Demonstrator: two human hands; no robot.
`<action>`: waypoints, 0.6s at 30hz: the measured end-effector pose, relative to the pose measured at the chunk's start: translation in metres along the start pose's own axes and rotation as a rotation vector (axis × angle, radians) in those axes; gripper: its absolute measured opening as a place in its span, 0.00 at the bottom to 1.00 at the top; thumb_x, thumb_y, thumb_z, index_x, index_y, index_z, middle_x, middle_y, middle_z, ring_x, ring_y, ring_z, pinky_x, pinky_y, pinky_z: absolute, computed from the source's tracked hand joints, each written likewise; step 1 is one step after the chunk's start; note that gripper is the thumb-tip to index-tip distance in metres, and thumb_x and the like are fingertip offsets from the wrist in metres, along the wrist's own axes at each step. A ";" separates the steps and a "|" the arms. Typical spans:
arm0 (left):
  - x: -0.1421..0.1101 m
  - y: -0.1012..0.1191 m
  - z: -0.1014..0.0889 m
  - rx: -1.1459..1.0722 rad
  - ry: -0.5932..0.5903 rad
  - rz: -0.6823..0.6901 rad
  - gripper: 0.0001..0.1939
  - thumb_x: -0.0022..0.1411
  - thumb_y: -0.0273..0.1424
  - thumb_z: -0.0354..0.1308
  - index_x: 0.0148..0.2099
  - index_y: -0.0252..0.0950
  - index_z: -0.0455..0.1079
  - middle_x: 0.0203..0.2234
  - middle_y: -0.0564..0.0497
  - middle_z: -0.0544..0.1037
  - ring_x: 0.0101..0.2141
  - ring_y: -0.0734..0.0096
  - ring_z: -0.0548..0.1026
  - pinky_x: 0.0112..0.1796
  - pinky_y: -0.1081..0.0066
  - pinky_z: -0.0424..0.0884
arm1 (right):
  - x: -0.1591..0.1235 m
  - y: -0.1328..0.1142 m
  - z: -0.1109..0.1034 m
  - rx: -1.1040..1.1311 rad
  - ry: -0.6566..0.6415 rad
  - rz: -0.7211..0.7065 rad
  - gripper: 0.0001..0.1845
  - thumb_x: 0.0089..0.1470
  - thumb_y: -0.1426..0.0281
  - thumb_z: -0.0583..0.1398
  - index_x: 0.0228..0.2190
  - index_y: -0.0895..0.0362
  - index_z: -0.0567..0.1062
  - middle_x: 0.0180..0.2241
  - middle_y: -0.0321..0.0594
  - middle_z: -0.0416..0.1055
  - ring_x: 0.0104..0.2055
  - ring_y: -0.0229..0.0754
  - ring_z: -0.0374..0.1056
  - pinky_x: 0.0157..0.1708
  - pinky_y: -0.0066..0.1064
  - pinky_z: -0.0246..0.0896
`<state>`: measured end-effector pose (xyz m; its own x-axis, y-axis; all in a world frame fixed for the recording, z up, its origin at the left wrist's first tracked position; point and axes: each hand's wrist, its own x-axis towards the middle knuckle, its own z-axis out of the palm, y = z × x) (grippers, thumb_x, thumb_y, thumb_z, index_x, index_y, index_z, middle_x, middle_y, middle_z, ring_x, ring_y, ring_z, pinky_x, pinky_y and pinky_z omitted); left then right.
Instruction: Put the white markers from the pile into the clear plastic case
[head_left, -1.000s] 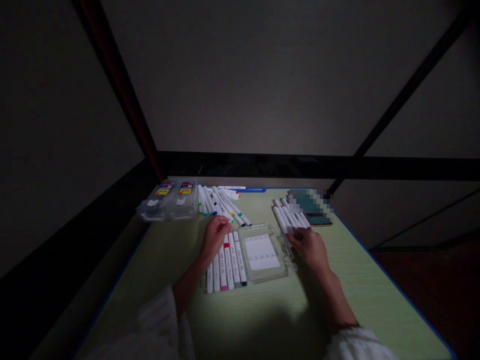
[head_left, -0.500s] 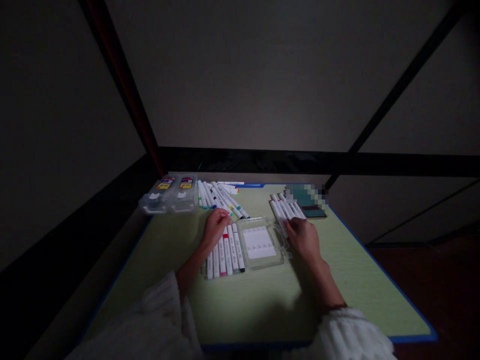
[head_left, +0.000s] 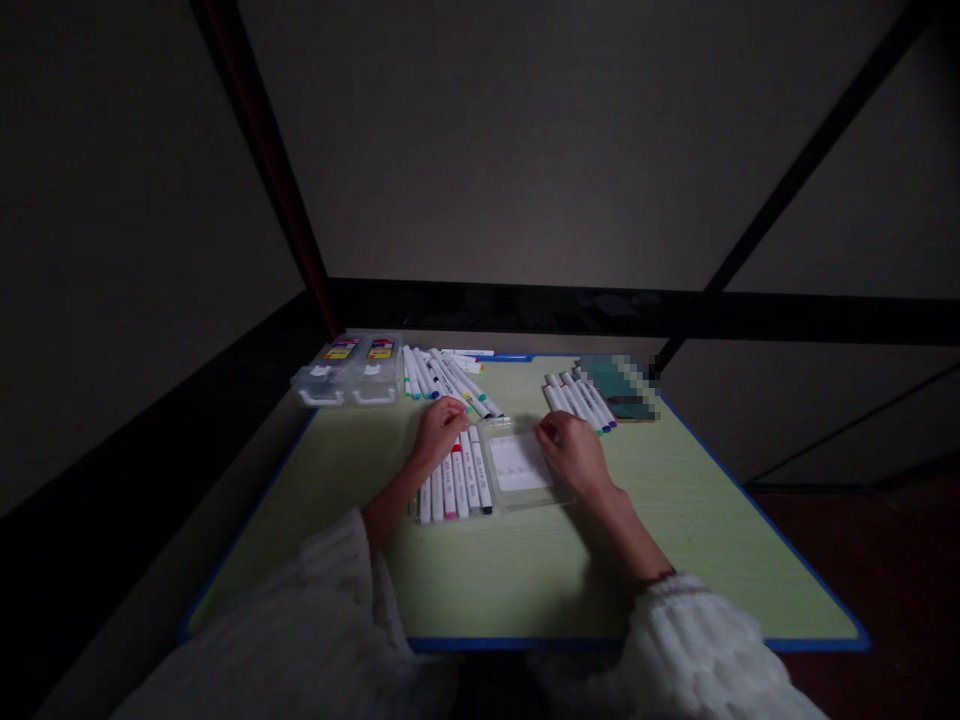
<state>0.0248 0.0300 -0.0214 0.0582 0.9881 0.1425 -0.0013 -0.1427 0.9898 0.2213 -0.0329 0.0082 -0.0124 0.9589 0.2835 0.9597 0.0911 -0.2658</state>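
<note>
A clear plastic marker case (head_left: 525, 503) lies open on the table, with a row of white markers (head_left: 460, 488) in its left half. Several of their ends are coloured, among them red, pink and black. My left hand (head_left: 441, 432) is closed over the upper ends of that row; what its fingers hold is hidden. Over the right half of the case, beside a white paper insert (head_left: 516, 463), my right hand (head_left: 574, 452) has its fingers pinched together. Anything between them cannot be made out.
Loose markers (head_left: 450, 380) lie in a pile behind the case. Further right is another group of markers (head_left: 577, 402), next to a dark green flat item (head_left: 622, 388), partly pixelated. Two clear cases (head_left: 349, 375) stand at the back left. The table (head_left: 720, 570) has a blue edge.
My right hand has moved left from the right-hand group of markers to over the case's right half. My left hand stays by the row. The view has shifted slightly.
</note>
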 end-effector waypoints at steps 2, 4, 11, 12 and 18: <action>0.001 -0.002 0.000 0.007 -0.007 0.003 0.04 0.43 0.24 0.54 0.26 0.34 0.62 0.17 0.57 0.68 0.21 0.76 0.69 0.26 0.75 0.66 | 0.005 -0.008 -0.001 -0.016 -0.029 -0.066 0.10 0.52 0.70 0.52 0.26 0.59 0.71 0.28 0.41 0.70 0.31 0.38 0.65 0.29 0.25 0.51; 0.001 -0.003 0.000 0.015 -0.012 0.008 0.04 0.43 0.24 0.54 0.26 0.34 0.62 0.18 0.57 0.69 0.22 0.76 0.69 0.26 0.75 0.66 | 0.012 -0.015 -0.002 -0.039 -0.051 -0.128 0.10 0.51 0.70 0.52 0.26 0.59 0.72 0.30 0.42 0.70 0.34 0.40 0.64 0.32 0.26 0.51; 0.002 -0.003 0.001 0.034 -0.028 0.030 0.05 0.43 0.22 0.53 0.27 0.33 0.62 0.17 0.57 0.70 0.21 0.76 0.69 0.26 0.75 0.66 | 0.036 -0.029 0.005 -0.112 -0.060 -0.203 0.11 0.53 0.68 0.52 0.33 0.59 0.71 0.35 0.46 0.68 0.40 0.45 0.61 0.38 0.31 0.51; 0.001 -0.002 0.001 0.037 -0.030 0.029 0.05 0.43 0.22 0.52 0.27 0.33 0.62 0.17 0.57 0.70 0.21 0.77 0.69 0.25 0.76 0.66 | 0.037 -0.031 0.006 -0.117 -0.057 -0.207 0.12 0.54 0.66 0.52 0.35 0.59 0.71 0.36 0.46 0.68 0.40 0.46 0.60 0.39 0.32 0.51; -0.001 0.004 0.002 0.042 -0.027 0.006 0.05 0.43 0.20 0.52 0.27 0.33 0.62 0.17 0.57 0.69 0.20 0.78 0.69 0.25 0.76 0.66 | 0.037 -0.035 0.016 -0.154 -0.047 -0.236 0.20 0.55 0.56 0.48 0.39 0.56 0.69 0.40 0.46 0.67 0.44 0.49 0.58 0.38 0.36 0.51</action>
<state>0.0267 0.0285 -0.0171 0.0852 0.9854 0.1474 0.0404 -0.1513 0.9877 0.1829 0.0034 0.0135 -0.2499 0.9278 0.2771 0.9600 0.2747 -0.0539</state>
